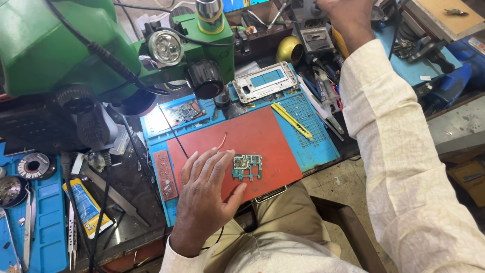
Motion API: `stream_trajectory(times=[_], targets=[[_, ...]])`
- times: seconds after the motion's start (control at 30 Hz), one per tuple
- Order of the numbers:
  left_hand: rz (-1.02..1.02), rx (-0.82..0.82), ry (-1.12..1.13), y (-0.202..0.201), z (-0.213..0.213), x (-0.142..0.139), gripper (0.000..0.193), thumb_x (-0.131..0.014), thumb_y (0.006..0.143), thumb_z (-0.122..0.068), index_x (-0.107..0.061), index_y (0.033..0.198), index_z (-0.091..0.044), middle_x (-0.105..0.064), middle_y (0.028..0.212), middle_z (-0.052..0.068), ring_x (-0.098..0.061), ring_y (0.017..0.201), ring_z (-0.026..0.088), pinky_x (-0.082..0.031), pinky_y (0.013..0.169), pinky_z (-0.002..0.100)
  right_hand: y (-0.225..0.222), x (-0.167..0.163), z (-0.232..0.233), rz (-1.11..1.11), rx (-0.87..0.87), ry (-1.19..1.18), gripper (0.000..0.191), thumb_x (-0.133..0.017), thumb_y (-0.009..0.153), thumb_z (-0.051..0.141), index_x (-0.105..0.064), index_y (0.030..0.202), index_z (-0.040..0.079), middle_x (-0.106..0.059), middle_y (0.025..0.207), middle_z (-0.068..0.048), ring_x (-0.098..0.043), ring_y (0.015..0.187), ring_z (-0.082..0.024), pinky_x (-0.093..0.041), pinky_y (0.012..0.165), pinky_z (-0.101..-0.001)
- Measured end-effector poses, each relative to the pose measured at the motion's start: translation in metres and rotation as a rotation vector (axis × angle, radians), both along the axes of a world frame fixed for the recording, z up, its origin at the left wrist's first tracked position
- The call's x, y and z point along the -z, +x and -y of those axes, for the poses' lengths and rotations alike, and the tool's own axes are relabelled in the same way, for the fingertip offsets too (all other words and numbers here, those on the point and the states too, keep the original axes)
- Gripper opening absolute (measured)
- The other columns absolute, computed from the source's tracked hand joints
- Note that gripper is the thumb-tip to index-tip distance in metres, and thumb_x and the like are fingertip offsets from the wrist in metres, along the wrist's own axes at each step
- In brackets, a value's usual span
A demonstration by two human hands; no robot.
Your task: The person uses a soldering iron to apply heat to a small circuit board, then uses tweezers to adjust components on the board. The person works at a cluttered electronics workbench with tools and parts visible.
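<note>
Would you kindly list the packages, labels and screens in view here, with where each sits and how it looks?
Glue tube: lying left of the left hand on the dark bench; flat, blue and yellow with white.
Solder wire spool: far left; round, black, with a printed ring label.
Screen: top edge, behind the microscope; only a bright blue sliver shows.

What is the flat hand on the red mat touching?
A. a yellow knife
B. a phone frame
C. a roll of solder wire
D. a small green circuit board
D: the left hand lies flat on the red mat with its fingertips against the small green circuit board, while the yellow knife lies apart.
</note>
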State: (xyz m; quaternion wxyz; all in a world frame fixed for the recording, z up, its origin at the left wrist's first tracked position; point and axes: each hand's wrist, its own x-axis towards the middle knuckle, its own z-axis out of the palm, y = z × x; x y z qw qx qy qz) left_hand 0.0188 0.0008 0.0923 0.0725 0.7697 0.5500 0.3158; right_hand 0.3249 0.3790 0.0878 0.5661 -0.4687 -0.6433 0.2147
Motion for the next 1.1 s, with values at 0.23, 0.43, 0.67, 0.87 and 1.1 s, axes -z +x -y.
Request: stream_trajectory(times=[0.23,0.43,0.67,0.87,1.1], targets=[[-0.007,0.004,-0.016,-0.003,-0.003,0.003,0.065,-0.078,0.08,-0.029,-0.056,0.136,-0.003,-0.061,0.133,0.013,-0.051,0.133,0.033,-0.026,0.119,0.055,0.012,0.016,0.011,0.091,-0.065,-0.018,0.041,-0.097,0.079,0.018,-0.071,0.106,0.0,-0.076,0.103,-0.01,-0.078,0.091,-0.02,-0.064,0.079,-0.0321],[-0.011,0.006,-0.023,-0.004,-0.006,0.006,0.064,-0.078,0.079,-0.029,-0.057,0.135,-0.004,-0.062,0.132,0.013,-0.05,0.134,0.034,-0.025,0.118,0.057,0.008,0.031,0.013,0.687,0.299,-0.107,0.079,-0.105,0.063,0.042,-0.067,0.111,-0.008,-0.073,0.098,-0.024,-0.072,0.09,-0.035,-0.057,0.08,-0.0425],[-0.001,0.003,-0.017,-0.006,-0.002,0.007,0.067,-0.079,0.08,-0.029,-0.053,0.138,-0.004,-0.062,0.132,0.014,-0.05,0.134,0.034,-0.024,0.12,0.057,0.003,0.034,0.018,0.806,0.209,-0.2,0.073,-0.1,0.067,0.04,-0.069,0.11,-0.01,-0.071,0.106,-0.029,-0.069,0.101,-0.042,-0.054,0.09,-0.046],[0.034,-0.004,-0.029,-0.005,-0.003,0.005,0.078,-0.08,0.079,-0.028,-0.045,0.143,-0.001,-0.062,0.133,0.015,-0.05,0.135,0.033,-0.023,0.12,0.057,0.02,0.032,0.018,0.78,0.129,-0.169,0.065,-0.099,0.069,0.033,-0.071,0.113,-0.005,-0.073,0.105,-0.026,-0.071,0.098,-0.038,-0.056,0.088,-0.0432],[0.019,-0.003,-0.028,-0.003,-0.003,0.006,0.08,-0.08,0.08,-0.028,-0.042,0.145,0.001,-0.061,0.135,0.016,-0.05,0.136,0.032,-0.021,0.122,0.057,0.025,0.027,0.022,0.631,0.027,-0.334,0.054,-0.093,0.07,0.022,-0.073,0.116,0.001,-0.076,0.106,-0.017,-0.075,0.089,-0.026,-0.057,0.078,-0.0377]])
